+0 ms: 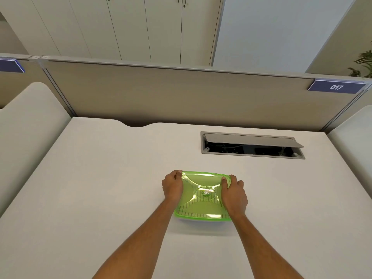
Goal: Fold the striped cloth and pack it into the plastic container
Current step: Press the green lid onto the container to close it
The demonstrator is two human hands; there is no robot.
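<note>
A rectangular plastic container [201, 217] rests on the white desk, covered by a translucent green lid [203, 193]. Through the lid the striped cloth [193, 213] shows inside, its stripes visible along the near side. My left hand [172, 187] grips the lid's left edge, thumb on the far left corner. My right hand [233, 193] grips the right edge, with fingers pressed on top of the lid near the far right corner. Both forearms reach in from the bottom of the view.
An open cable hatch [251, 144] with a raised grey flap is sunk into the desk [100, 188] behind and to the right of the container. A beige partition [181, 95] with a "017" label [336, 87] closes off the desk's far edge.
</note>
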